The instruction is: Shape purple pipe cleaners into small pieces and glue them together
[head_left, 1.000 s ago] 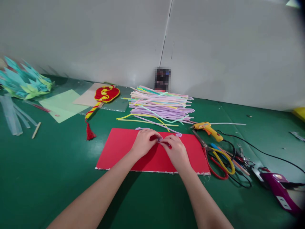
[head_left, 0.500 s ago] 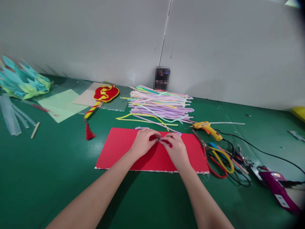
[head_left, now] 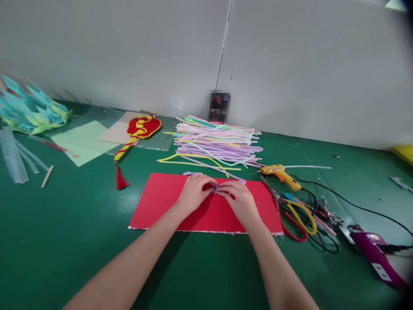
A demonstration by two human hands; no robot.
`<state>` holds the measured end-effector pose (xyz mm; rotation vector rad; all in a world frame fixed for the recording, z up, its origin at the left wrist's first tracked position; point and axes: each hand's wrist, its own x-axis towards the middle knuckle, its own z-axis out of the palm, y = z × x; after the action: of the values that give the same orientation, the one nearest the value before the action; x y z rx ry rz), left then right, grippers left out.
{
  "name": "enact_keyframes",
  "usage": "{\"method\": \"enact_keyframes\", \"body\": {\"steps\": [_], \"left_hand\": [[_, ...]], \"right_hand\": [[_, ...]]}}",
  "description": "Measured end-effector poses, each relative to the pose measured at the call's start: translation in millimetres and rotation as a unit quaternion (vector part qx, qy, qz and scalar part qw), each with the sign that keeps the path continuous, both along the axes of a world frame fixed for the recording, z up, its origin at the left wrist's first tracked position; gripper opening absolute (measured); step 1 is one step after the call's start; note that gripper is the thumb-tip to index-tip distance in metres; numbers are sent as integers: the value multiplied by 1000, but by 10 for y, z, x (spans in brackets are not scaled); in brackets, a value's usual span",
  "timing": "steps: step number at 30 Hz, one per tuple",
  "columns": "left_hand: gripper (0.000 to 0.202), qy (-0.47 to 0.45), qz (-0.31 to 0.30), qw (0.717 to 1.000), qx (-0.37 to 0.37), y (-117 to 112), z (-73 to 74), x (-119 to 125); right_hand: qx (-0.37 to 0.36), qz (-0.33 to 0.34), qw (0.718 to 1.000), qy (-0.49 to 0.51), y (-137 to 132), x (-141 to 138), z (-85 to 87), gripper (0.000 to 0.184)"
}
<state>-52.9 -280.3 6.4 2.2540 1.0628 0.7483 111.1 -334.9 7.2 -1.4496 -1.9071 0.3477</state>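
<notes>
Above a red board (head_left: 158, 202), both hands meet and pinch a small piece of purple pipe cleaner (head_left: 216, 189), mostly covered by the fingers. My left hand (head_left: 194, 192) is closed on its left side, thumb and fingertips together. From the right, my right hand (head_left: 239, 199) grips the same piece, thumb below and fingers above. A bent purple pipe cleaner (head_left: 192, 173) lies by the board's far edge, beyond my left hand. Just beyond the board is a heap of pastel pipe cleaners (head_left: 219, 148), in purple, pink, yellow and mint.
Right of the board lie a yellow glue gun (head_left: 280, 174), scissors (head_left: 298, 219) with red and yellow handles, and a purple power strip (head_left: 376, 258). To the left are a red and yellow tasselled fan (head_left: 144, 127), green paper (head_left: 85, 142), glue sticks (head_left: 13, 157) and a teal leafy craft (head_left: 32, 107).
My right hand has shifted slightly and its fingers lie straighter along the purple piece. The left hand stays nearly still.
</notes>
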Motion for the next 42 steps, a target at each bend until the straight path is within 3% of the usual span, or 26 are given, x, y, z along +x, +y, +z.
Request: {"method": "enact_keyframes", "body": {"steps": [15, 30, 42], "left_hand": [[10, -12, -4, 1000, -3, 1, -6, 0], [10, -8, -1, 1000, -4, 4, -12, 5], [18, -36, 19, 999, -31, 5, -44, -9]], "right_hand": [[-14, 18, 999, 32, 49, 11, 5, 6], [-16, -38, 999, -5, 45, -13, -4, 3], [-16, -23, 998, 55, 8, -5, -41, 11]]}}
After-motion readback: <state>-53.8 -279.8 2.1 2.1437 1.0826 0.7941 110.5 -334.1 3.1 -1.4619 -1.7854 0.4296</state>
